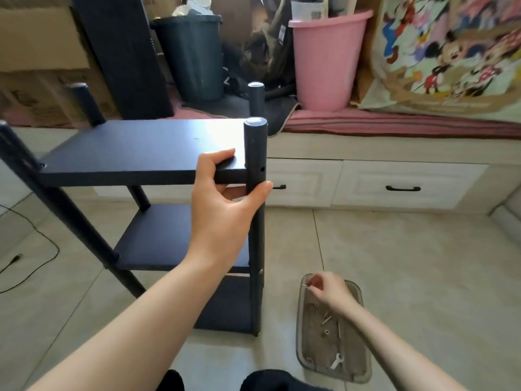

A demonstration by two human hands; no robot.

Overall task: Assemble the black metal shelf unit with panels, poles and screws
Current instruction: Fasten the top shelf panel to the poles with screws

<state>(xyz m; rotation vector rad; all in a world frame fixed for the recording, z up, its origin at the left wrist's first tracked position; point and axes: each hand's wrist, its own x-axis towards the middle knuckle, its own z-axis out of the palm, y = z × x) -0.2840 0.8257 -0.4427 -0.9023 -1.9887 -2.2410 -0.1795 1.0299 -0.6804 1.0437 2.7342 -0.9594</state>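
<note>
The black shelf unit (146,193) stands on the tiled floor (408,263) with three panels mounted on four poles. The left hand (222,198) grips the top panel (141,148) at its front right corner, thumb against the near pole (256,221). The right hand (328,292) pinches one small screw over the clear tray (358,371) of hardware. Judging by the open hole in the pole, fastening this corner comes next, which calls for aligning screw and hole.
</note>
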